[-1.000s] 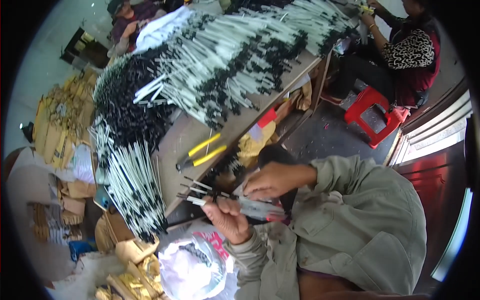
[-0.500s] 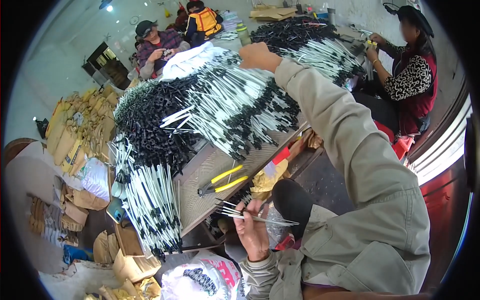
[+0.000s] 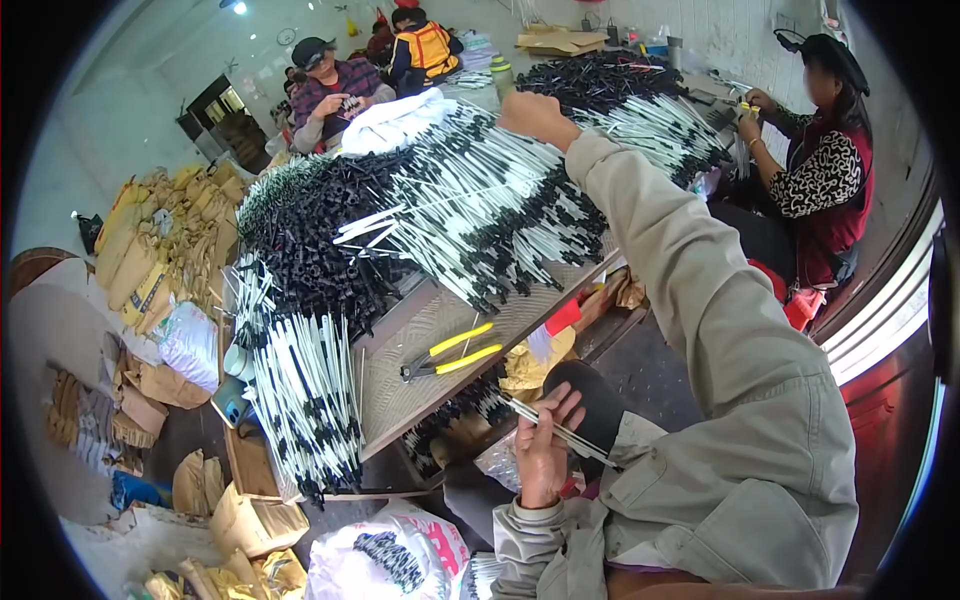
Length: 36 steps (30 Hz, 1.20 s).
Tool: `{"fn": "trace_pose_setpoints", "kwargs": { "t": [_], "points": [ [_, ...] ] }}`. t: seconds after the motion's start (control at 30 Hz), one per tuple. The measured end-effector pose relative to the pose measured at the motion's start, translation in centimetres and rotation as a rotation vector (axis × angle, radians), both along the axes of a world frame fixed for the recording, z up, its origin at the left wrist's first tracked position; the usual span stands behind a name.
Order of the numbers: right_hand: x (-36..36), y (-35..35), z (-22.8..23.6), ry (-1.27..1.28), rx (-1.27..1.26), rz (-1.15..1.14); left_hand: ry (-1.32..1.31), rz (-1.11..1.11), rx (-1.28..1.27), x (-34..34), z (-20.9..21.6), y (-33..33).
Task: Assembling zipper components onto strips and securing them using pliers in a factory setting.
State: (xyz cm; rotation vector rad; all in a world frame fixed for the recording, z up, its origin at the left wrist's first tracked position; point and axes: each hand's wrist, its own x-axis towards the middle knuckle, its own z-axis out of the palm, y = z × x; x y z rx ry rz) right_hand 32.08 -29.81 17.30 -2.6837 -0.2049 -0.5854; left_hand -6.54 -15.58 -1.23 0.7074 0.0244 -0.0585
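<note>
Several thin white rods with dark ends lie gathered in my left hand, its fingers curled round them beside the table's near edge. My right arm stretches far across the table. At its end my right hand is closed over the far side of a broad heap of white rods with black ends; its fingertips are hidden, and I cannot see what they hold. Pliers with yellow handles rest on the bare wooden tabletop between my hands.
To the left are a pile of black pieces and bundled white rods. A white cloth lies at the back. People sit at the far left and on the right. A white sack stands below the table.
The fanned rods in my left hand have drawn together and tilted, and its fingers curl more. My right hand stays over the far heap. The whole view has shifted slightly.
</note>
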Motion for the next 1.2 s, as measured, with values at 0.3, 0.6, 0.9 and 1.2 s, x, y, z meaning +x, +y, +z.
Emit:
{"fn": "trace_pose_setpoints", "kwargs": {
  "t": [0.3,0.6,0.9,1.2],
  "points": [
    [-0.2,1.3,-0.9,-0.110,-0.341,0.079,0.049,-0.020,0.028,0.0,-0.3,-0.2],
    [0.1,1.7,-0.4,0.073,-0.008,-0.004,0.033,0.012,0.089,0.5,-1.3,0.2],
    [2.8,-0.3,0.9,-0.009,0.167,0.314,0.100,-0.015,0.085,1.9,-0.3,-0.2],
    [-13.1,-0.7,3.0,-0.460,0.882,0.649,0.035,0.048,0.088,4.5,1.1,0.8]
  ]
}}
